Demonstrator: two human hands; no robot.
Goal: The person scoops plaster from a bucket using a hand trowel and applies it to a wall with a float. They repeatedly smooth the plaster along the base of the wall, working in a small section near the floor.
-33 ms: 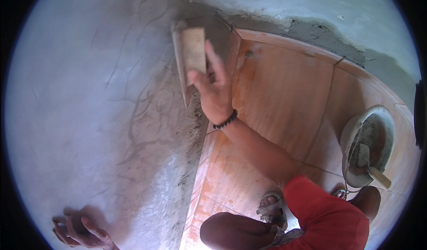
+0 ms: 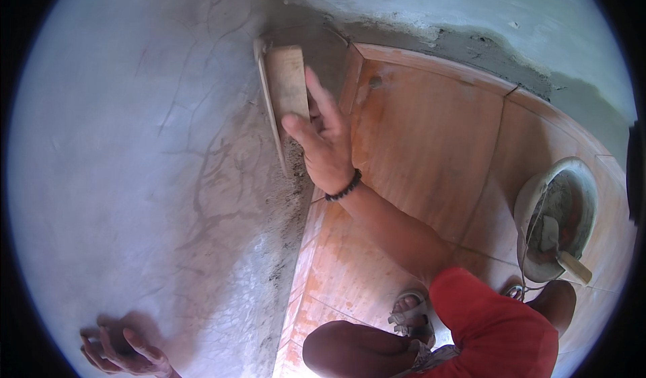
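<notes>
With a black beaded bracelet at its wrist, my right hand (image 2: 326,146) is closed on a plastering float (image 2: 288,81) with a pale wooden block handle. The float's thin plate stands edge-on to me, against the left wall (image 2: 101,176) near the corner. Just below it, a rough strip of wet grey mortar (image 2: 286,210) runs along the wall's foot. At the lower left my left hand (image 2: 128,352) is held open by the wall, fingers spread and bent, with nothing in it. Whether it touches the wall I cannot tell.
Orange-brown tiles (image 2: 431,129) cover the floor, edged by a tile skirting (image 2: 437,64). Fresh grey mortar (image 2: 491,52) lines the far wall's foot. At the right stands a bucket (image 2: 527,223) with mortar and a wooden-handled trowel (image 2: 573,268) inside. My sandalled foot (image 2: 410,311) is below.
My right hand and the float have shifted slightly down along the wall, toward me. The left hand has stayed in place.
</notes>
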